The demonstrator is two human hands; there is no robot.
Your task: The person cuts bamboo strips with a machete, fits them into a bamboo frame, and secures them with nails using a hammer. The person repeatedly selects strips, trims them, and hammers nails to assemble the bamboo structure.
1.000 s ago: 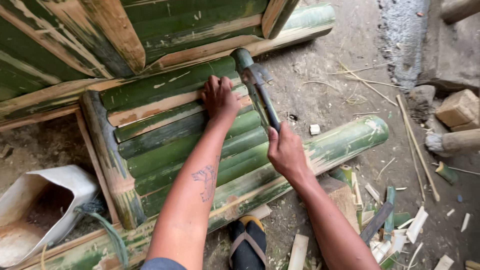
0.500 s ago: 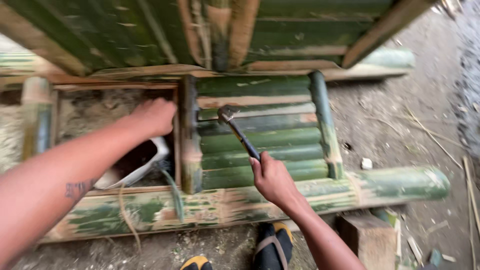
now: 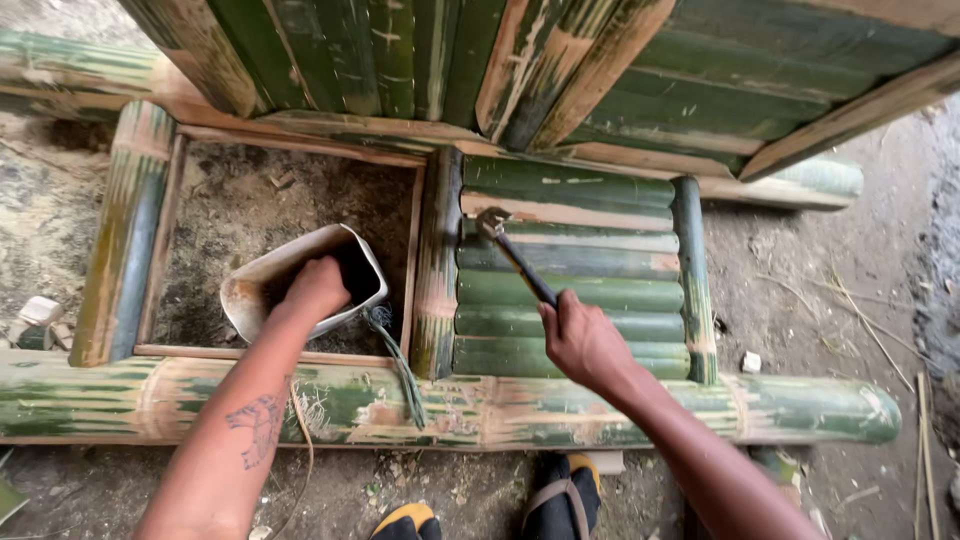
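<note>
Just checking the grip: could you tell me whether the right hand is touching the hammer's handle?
Touching. The head view shows the right hand closed around the dark handle of the hammer.

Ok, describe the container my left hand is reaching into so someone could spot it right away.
Find the long bamboo pole lying across the ground nearest the feet. Behind it, the open frame bay on the left shows bare dirt, and there lies the white container with the left hand in its mouth. It is the only pale, non-bamboo item there.

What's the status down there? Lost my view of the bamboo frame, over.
Left hand reaching into white container in open frame bay. Right hand grips hammer, head resting on green bamboo slats. Nothing blocking either hand.
</note>
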